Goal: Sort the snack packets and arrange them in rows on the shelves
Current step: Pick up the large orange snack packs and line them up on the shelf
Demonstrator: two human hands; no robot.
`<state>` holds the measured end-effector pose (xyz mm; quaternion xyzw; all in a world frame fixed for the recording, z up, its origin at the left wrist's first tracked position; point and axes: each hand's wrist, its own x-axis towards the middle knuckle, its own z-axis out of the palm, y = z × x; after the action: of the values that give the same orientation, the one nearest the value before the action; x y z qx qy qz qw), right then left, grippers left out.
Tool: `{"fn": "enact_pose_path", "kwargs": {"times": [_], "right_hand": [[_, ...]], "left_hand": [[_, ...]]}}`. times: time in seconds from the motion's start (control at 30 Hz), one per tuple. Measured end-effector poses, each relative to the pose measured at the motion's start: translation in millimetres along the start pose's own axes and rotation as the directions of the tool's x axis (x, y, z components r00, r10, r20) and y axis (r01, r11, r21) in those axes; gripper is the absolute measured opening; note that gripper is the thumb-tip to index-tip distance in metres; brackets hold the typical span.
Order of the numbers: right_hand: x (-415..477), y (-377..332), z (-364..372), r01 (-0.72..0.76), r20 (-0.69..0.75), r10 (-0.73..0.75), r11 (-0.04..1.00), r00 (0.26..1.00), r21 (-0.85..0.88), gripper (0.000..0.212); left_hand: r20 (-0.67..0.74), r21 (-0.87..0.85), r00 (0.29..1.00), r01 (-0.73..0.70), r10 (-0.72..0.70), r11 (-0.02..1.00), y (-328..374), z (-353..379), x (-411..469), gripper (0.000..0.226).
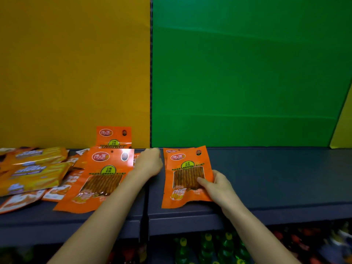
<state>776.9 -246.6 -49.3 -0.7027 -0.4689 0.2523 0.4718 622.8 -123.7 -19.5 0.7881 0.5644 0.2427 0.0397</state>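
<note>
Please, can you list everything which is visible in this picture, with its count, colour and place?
stacked packets: at least two, orange, right shelf section, before the green panel
lying packet: one, orange, left section, tilted over other packets
standing packet: one, orange, upright against the yellow panel
yellow packets: at least two, yellow with blue print, far left pile
white-orange packets: count unclear, partly hidden under the pile
shelf: one, dark grey-blue
yellow panel: one, back left
green panel: one, back right
bottles: several, green with yellow caps, below, blurred
left hand: between lying packet and stacked packets; grip unclear
right hand: holds stacked packets at lower right, thumb on front
</note>
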Motion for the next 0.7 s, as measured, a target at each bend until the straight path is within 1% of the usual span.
{"fn": "enact_pose_path", "kwargs": {"times": [0.07, 0.17, 0.3, 0.37, 0.43, 0.47, 0.5, 0.53, 0.6, 0.63, 0.7], "right_hand": [[-2.1, -2.2, -0.5, 0.046, -0.029, -0.053, 0.980, 0.998, -0.194, 0.026], [-5.7, -5.8, -4.7, 0.057, -0.022, -0.074, 0.898, 0.997, -0.436, 0.036], [-7.3, -7.6, -8.9, 0.078, 0.024, -0.078, 0.808, 0.997, -0.584, 0.046], [-10.6, -10.1, -11.3, 0.099, 0.052, -0.087, 0.747, 0.995, -0.658, 0.049], [-15.0, -15.8, -16.5, 0.105, 0.050, -0.103, 0.638, 0.993, -0.763, 0.053], [-17.0, -20.4, -19.9, 0.097, 0.030, -0.125, 0.580, 0.992, -0.809, 0.055], [-18.3, -25.9, -23.1, 0.088, 0.002, -0.157, 0.544, 0.988, -0.834, 0.056], [-18.7, -31.7, -25.2, 0.086, -0.023, -0.191, 0.539, 0.981, -0.838, 0.055], [-19.2, -43.7, -23.5, 0.118, -0.040, -0.250, 0.585, 0.967, -0.802, 0.052], [-19.9, -49.4, -18.5, 0.153, -0.027, -0.275, 0.611, 0.961, -0.777, 0.050], [-22.3, -59.7, -1.6, 0.232, 0.028, -0.308, 0.649, 0.951, -0.725, 0.045]], "left_hand": [[-0.068, 0.068, 0.998, 0.002, 0.002, 0.998, -6.3, -11.5, -6.9, 0.027], [-0.158, 0.145, 0.987, 0.007, 0.016, 0.989, -18.0, -26.4, -19.2, 0.024], [-0.201, 0.141, 0.979, 0.075, -0.046, 0.987, -40.1, -39.5, -39.2, 0.026], [-0.219, 0.130, 0.972, 0.120, -0.090, 0.984, -53.5, -42.8, -51.9, 0.028], [-0.250, 0.118, 0.962, 0.145, -0.112, 0.982, -69.0, -45.8, -64.3, 0.030], [-0.275, 0.105, 0.953, 0.163, -0.129, 0.981, -77.5, -48.2, -69.7, 0.031], [-0.300, 0.088, 0.941, 0.190, -0.156, 0.978, -85.8, -51.5, -74.1, 0.033], [-0.321, 0.074, 0.931, 0.209, -0.175, 0.975, -94.4, -55.0, -77.2, 0.035], [-0.325, 0.051, 0.921, 0.244, -0.215, 0.968, -109.2, -61.6, -81.0, 0.043], [-0.299, 0.052, 0.922, 0.273, -0.246, 0.961, -114.3, -64.0, -82.5, 0.049], [-0.183, 0.091, 0.930, 0.338, -0.318, 0.937, -120.1, -66.6, -85.0, 0.068]]}}
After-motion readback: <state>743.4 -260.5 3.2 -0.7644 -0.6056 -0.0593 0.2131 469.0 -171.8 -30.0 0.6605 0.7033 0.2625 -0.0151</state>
